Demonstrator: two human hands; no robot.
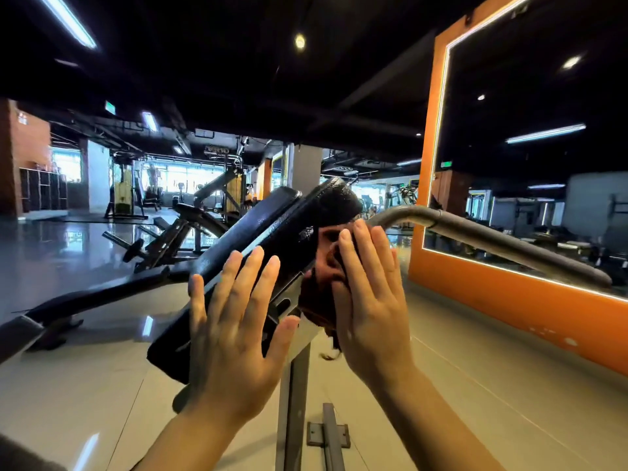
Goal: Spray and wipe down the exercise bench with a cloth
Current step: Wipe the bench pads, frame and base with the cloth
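Observation:
The exercise bench's black padded cushion (pixel 261 226) stands tilted on a grey metal post (pixel 294 385) right in front of me. My left hand (pixel 234 334) is raised with its fingers straight and spread, laid against the near side of the cushion. My right hand (pixel 370 300) has flat, straight fingers and presses a dark brown cloth (pixel 317 287) against the right side of the cushion. Most of the cloth is hidden behind that hand. No spray bottle is in view.
A grey curved handle bar (pixel 482 237) runs from the cushion's top to the right. An orange-framed wall mirror (pixel 428 185) stands at the right. A low black bench (pixel 88 300) lies at the left, with other gym machines (pixel 204 212) behind on the glossy floor.

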